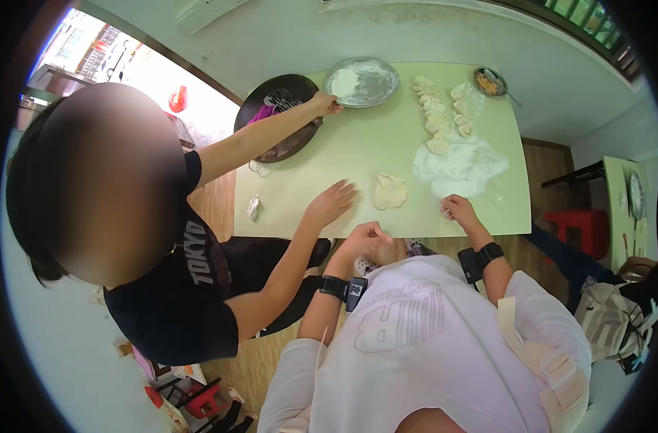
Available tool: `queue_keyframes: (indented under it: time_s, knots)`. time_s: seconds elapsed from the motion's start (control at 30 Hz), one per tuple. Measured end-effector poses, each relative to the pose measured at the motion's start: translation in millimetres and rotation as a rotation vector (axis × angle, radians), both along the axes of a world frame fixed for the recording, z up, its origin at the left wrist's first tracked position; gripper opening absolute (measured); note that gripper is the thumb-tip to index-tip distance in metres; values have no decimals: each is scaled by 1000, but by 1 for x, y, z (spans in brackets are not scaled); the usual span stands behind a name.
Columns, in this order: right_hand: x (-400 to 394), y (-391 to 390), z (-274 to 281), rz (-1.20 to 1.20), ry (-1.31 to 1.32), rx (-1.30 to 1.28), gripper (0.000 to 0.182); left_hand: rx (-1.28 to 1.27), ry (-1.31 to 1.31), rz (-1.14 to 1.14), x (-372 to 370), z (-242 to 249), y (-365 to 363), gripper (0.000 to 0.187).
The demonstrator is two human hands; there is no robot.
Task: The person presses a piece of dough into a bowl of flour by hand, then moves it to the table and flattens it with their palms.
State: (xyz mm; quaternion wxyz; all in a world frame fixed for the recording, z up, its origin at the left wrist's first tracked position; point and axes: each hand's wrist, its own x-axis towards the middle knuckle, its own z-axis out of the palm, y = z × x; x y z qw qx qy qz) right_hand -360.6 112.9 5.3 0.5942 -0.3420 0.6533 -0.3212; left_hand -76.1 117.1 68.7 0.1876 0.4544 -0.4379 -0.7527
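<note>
Dough: flat pale round dough piece [390, 191] on pale green tabletop [329, 151], between both hands, touching neither.
Left hand [365, 238]: clenched, empty.
Right hand [459, 209]: fingers curled, on flour; grasp unclear.

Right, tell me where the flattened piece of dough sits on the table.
In the head view the flattened dough lies near the table's near edge, between the co-worker's flat hand on its left and the flour patch on its right.

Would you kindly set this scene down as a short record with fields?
left hand: closed, at the table's near edge, contents hidden
right hand: fingertips on the table beside the flour patch
dough piece: flat on the table between the hands
dumplings: in rows at the far side
co-worker's hand: touching the flour plate
</note>
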Motion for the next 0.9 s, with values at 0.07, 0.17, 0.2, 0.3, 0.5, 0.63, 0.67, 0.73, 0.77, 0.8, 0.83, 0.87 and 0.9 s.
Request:
queue_keyframes:
  time_s: [0.07, 0.17, 0.2, 0.3, 0.5, 0.63, 0.67, 0.73, 0.77, 0.8, 0.83, 0.87, 0.9]
  knots:
    - [1, -2, -1, 14, 5, -9, 19, -28, -10, 42, 1, -10, -1, 11]
    - [7, -7, -1, 39, 5, -23, 19, -86, -103, 102, 1, -36, -7, 16]
    - [9, -9, 0, 49, 0, -30, 19, -219, -204, 141, -3, -38, -12, 20]
    - [14, -11, 7, 82, 9, -53, 20, -510, -447, 167, -23, -38, -32, 28]
    - [6, -2, 13, 69, 14, -8, 19, -1091, -1099, -274, -51, -75, -45, 69]
    - [-13, 5, 8, 34, 31, 24, 19, -1030, -1258, -558, -55, -86, -45, 94]
    - [-18, 7, 6, 29, 39, 37, 18, -1068, -1274, -546, -55, -90, -46, 100]
    - [-21, 8, 4, 42, 39, 49, 18, -1039, -1261, -576, -58, -78, -46, 96]
    - [-22, 4, 3, 52, 52, 48, 18, -1030, -1254, -600, -57, -72, -49, 93]
    - [-21, 0, 2, 60, 63, 45, 18, -1024, -1269, -598, -54, -70, -50, 93]
    - [-18, -6, -1, 67, 50, 42, 18, -1055, -1205, -523, -50, -68, -48, 81]
    - [-14, -15, -4, 104, 70, -41, 19, -1088, -1137, -452, -47, -65, -47, 69]
    - [-9, -23, -7, 138, 91, -121, 19, -1087, -1144, -459, -41, -60, -43, 69]
